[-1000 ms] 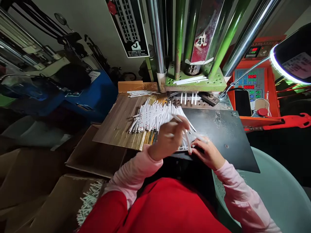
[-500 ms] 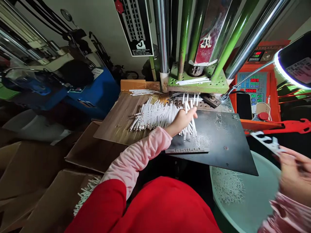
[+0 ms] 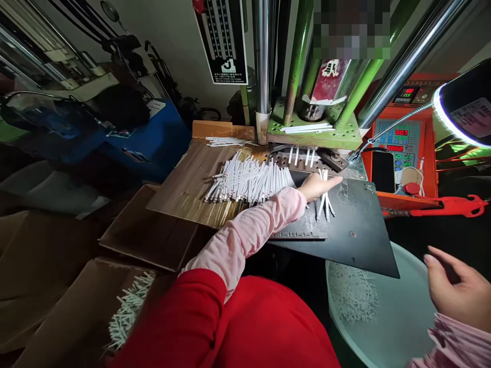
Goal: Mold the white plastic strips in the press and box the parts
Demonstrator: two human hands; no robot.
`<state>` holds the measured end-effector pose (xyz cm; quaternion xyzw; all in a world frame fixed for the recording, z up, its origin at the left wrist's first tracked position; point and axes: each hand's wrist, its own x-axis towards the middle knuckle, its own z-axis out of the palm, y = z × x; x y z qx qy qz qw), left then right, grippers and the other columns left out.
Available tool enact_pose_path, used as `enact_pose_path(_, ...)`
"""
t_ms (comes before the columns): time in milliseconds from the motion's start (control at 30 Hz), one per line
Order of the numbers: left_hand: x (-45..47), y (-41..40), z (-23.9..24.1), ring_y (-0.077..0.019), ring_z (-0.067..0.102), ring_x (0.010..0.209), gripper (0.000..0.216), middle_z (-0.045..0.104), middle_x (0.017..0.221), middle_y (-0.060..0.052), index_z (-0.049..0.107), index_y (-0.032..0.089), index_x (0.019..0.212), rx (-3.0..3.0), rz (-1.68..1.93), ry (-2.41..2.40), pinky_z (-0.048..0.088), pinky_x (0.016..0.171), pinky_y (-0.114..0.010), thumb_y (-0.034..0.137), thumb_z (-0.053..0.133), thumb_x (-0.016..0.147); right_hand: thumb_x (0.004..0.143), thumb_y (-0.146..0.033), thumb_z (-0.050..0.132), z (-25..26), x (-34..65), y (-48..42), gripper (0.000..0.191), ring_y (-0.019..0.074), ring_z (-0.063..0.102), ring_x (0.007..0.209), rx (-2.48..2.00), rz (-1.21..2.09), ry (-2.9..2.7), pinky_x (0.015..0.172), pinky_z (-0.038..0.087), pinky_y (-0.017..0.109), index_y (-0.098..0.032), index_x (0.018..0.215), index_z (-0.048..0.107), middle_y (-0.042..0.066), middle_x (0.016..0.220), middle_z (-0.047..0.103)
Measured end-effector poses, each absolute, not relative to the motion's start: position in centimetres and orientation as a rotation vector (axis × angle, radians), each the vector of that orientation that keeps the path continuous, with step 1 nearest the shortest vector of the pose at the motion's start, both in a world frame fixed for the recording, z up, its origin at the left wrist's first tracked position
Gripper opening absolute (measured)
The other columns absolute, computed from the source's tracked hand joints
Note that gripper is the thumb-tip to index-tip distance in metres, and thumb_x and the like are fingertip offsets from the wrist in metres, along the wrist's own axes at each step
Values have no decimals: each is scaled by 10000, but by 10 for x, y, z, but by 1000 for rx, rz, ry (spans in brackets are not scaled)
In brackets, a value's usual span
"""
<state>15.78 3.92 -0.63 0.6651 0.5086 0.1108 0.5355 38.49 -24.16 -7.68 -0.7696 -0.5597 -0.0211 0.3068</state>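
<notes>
Above the black metal plate [image 3: 356, 220], my left hand [image 3: 316, 187] is closed round a small bunch of white strips [image 3: 326, 207], their lower ends fanned out. A large pile of similar white strips [image 3: 249, 179] lies left of it on the wooden board [image 3: 184, 189]. Behind the hand, several white strips [image 3: 294, 155] stick out from under the green press plate [image 3: 274, 135]. A notched metal bar [image 3: 307, 235] rests along the front edge of the black plate. My right hand [image 3: 458, 289] is over the green tub [image 3: 402, 301], thumb and forefinger apart, nothing visible in it.
Small white pieces [image 3: 351, 294] lie in the tub. A bright ring lamp [image 3: 460, 105] and an orange control box [image 3: 427, 153] stand at the right, with a red air gun [image 3: 452, 207] below. Cardboard boxes [image 3: 65, 306] are at the left, one holding white strips [image 3: 130, 309].
My left hand has moved right with its bunch of strips, away from the pile. A white toothed piece has left my right hand, which has moved down over the tub.
</notes>
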Motion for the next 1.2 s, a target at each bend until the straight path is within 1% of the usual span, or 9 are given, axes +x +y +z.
enact_pose_path(100,133,41,2,-199,646,812,448,691,928,-112,621,118,1044,1865,268,1190,499,726,-297,517,700,857,938,-499,559,-57,339,-199,330,308,657,688,-2085,-141,-1303,605,531,498,-412,1224,700,57,1040,737)
enact_pose_path(200,103,33,6,-229,646,993,353,666,1163,-128,618,144,1105,2115,299,1165,508,868,-342,419,671,891,932,-538,556,-46,296,-154,359,265,695,768,-1887,20,-1452,679,552,410,-267,1053,758,80,1020,756)
enact_pose_path(433,83,1,-12,-319,679,1070,312,696,1137,-207,668,96,1084,2296,55,1278,530,885,-411,369,633,938,838,-666,576,-66,257,-62,466,227,658,631,-1723,382,-1843,581,492,358,-232,919,725,64,770,723)
enact_pose_path(600,79,4,-13,-311,692,1055,213,725,1101,-217,723,85,1041,2288,-21,1231,558,878,-423,163,550,947,781,-580,672,-92,277,-25,331,230,584,487,-1816,418,-1995,475,377,352,-252,760,712,74,622,685)
enact_pose_path(800,60,15,-7,-312,707,961,226,740,993,-202,739,77,1010,2206,15,1255,578,827,-394,99,607,828,727,-570,701,-73,269,-17,323,211,579,482,-1851,507,-2026,460,359,328,-251,774,698,62,650,693)
enact_pose_path(900,46,23,-3,-280,712,814,125,721,793,-152,731,87,847,2157,98,1235,573,740,-358,134,633,786,737,-590,650,-57,254,-20,352,193,557,483,-1903,490,-1934,470,368,314,-240,708,671,44,605,658)
enact_pose_path(1000,29,24,-1,-172,630,550,136,610,573,-41,645,119,704,1906,240,1120,514,550,-273,168,603,824,729,-701,633,-42,237,-26,486,190,590,539,-1806,781,-1773,465,412,298,-217,746,663,52,642,663)
enact_pose_path(1100,14,14,-1,-76,540,461,117,555,552,41,578,137,748,1546,353,933,448,473,-183,169,622,851,689,-795,652,-28,214,-36,617,189,630,605,-1550,1236,-1491,450,462,278,-198,845,647,60,726,681)
enact_pose_path(1200,5,-2,-6,-56,584,501,118,614,637,35,565,131,819,1329,308,785,478,508,-164,174,669,854,606,-769,762,-18,195,-48,625,164,608,561,-1380,1404,-1325,451,487,264,-191,806,632,30,649,647)
